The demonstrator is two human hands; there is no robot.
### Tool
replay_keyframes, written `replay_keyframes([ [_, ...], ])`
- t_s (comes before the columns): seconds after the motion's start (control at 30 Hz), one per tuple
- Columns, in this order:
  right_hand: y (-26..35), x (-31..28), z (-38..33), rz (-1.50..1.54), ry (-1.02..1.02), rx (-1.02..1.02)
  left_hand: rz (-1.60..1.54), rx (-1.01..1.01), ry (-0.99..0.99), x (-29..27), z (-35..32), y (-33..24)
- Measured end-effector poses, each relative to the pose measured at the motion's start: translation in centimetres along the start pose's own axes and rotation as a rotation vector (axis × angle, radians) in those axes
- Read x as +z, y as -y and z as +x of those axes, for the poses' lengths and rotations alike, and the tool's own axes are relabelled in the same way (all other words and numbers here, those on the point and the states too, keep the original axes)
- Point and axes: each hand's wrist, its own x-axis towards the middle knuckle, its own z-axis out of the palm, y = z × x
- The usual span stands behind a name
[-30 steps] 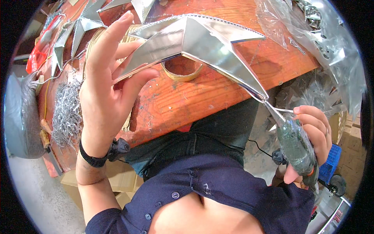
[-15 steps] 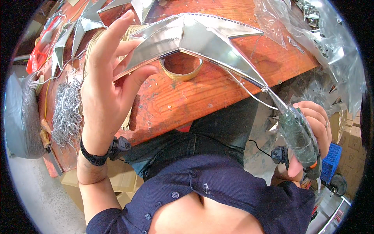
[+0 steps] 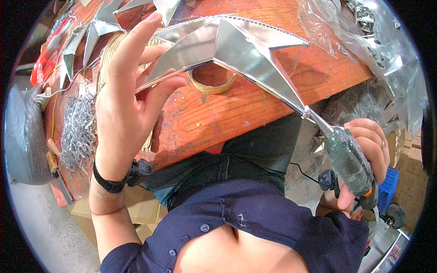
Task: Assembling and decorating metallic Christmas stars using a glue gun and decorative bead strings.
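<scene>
Silver star (image 3: pixel 243 54): at 12 o'clock, held over the desk (image 3: pixel 200 132) | left hand (image 3: pixel 123 98), 10 o'clock: star is pinched by narrow grip | right hand (image 3: pixel 372 148), 3 o'clock: glue gun (image 3: pixel 348 159) is held in grip, its nozzle (image 3: pixel 320 122) placed at star's 4 o'clock tip

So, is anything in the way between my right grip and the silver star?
Only the dark green glue gun that your right grip holds: its nozzle is at the lower-right tip of the silver star. Nothing else visible stands between them.

Place: workshop | scuffed wooden workbench (image 3: pixel 205 116) | glue gun (image 3: pixel 347 161) | silver stars (image 3: pixel 248 52) | plastic bags (image 3: pixel 400 86) | cardboard (image 3: pixel 134 204)
</scene>
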Motion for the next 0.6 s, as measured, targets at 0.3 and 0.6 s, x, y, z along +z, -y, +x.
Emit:
replay_keyframes([
  [0.3, -0.5, 0.0, -0.4, 0.006, 0.003, 0.008, -0.026, 0.014, -0.01, 0.0, -0.1, 0.3],
  [0.6, -4.3, 4.2, -2.9, 0.562, -0.698, 0.329, -0.027, -0.051, -0.016, 0.3, -1.1, 0.4],
])
